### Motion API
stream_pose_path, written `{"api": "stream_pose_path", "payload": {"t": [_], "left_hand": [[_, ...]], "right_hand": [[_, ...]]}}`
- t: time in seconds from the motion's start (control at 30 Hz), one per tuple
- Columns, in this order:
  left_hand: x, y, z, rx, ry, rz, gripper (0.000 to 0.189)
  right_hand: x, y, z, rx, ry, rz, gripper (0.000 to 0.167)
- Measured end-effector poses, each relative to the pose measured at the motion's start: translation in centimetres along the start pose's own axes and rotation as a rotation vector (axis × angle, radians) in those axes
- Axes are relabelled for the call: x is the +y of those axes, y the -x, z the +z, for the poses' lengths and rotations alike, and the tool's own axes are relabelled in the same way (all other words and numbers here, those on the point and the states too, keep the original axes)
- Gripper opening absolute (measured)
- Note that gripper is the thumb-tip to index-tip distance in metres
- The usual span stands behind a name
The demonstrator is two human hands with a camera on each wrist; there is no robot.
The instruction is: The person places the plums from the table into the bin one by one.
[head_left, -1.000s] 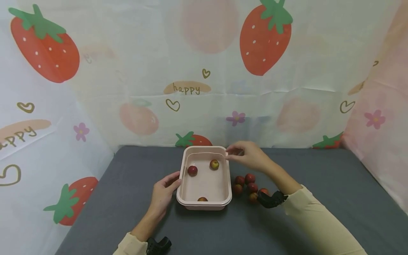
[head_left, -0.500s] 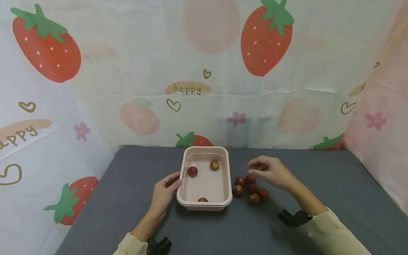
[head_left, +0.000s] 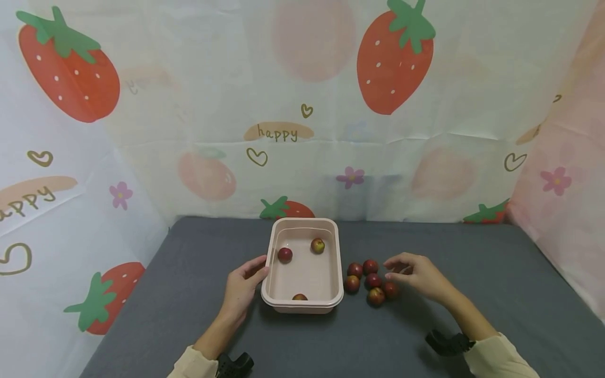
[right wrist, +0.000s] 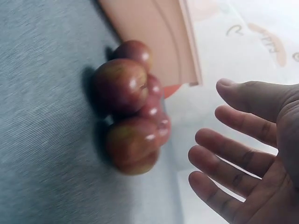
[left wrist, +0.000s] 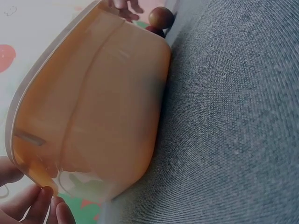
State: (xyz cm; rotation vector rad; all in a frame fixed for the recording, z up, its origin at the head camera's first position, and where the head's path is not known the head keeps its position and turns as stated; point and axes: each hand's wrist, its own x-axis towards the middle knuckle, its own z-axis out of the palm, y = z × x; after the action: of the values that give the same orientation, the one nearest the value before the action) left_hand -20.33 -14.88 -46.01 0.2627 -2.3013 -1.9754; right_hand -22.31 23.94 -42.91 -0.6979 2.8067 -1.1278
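Note:
A pale pink plastic box (head_left: 302, 303) holds three plums: a dark red plum (head_left: 285, 255) at the left, a yellow-red plum (head_left: 317, 245) further back and a third plum (head_left: 300, 297) partly hidden by the front rim. My left hand (head_left: 242, 286) pinches the box's left rim; the left wrist view shows its fingers (left wrist: 39, 201) at the rim of the translucent wall (left wrist: 107, 107). Just right of a cluster of plums (head_left: 373, 281), my right hand (head_left: 420, 278) hovers with nothing in it. Its fingers (right wrist: 229, 154) are spread and apart from the plums (right wrist: 122, 86) in the right wrist view.
Grey cloth (head_left: 198, 236) covers the table, and the plum cluster lies close to the box's right side. A white curtain (head_left: 212, 105) with strawberry prints stands behind the far edge and along both sides.
My right hand has moved from the box's far right corner rightward and toward me, to the right side of the plum cluster. The left hand and box stay put.

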Motion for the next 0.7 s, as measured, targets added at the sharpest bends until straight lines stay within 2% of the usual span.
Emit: {"api": "stream_pose_path", "payload": {"t": [0.37, 0.7], "left_hand": [[0.1, 0.1, 0.0, -0.006, 0.011, 0.001, 0.038], [0.0, 0.1, 0.1, -0.003, -0.001, -0.007, 0.038]], "right_hand": [[1.8, 0.6, 1.3, -0.028, 0.013, 0.030, 0.032], [2.3, 0.9, 2.2, -0.054, -0.005, 0.049, 0.031]]}}
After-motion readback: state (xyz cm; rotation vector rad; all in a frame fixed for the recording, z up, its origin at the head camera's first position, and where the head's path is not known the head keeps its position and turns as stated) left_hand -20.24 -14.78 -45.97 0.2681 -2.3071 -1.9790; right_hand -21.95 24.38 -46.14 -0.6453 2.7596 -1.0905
